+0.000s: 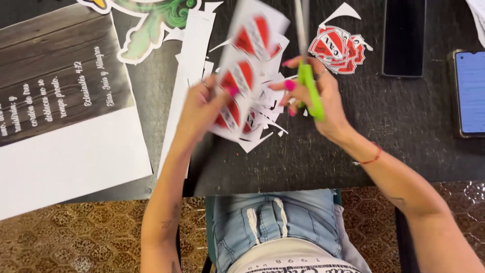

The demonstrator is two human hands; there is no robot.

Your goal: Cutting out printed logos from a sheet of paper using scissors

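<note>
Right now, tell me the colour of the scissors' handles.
Bright green: the scissors in the right hand show best in the head view.

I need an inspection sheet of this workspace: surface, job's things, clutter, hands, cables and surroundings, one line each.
Surface: dark table, worn and scratched.
Job's things: printed sheet of red and white shield emblems, held up by the left hand; green-handled scissors in the right hand, blades pointing away from the person; pile of cut emblems beyond the right hand.
Clutter: white paper scraps under the sheet; large dark poster at left; green cutout at top; two phones, one dark, one lit.
Hands: both bare, pink nails; red string on right wrist.
Cables: nothing seen.
Surroundings: patterned brown floor; person's jeans at the table edge.
</note>
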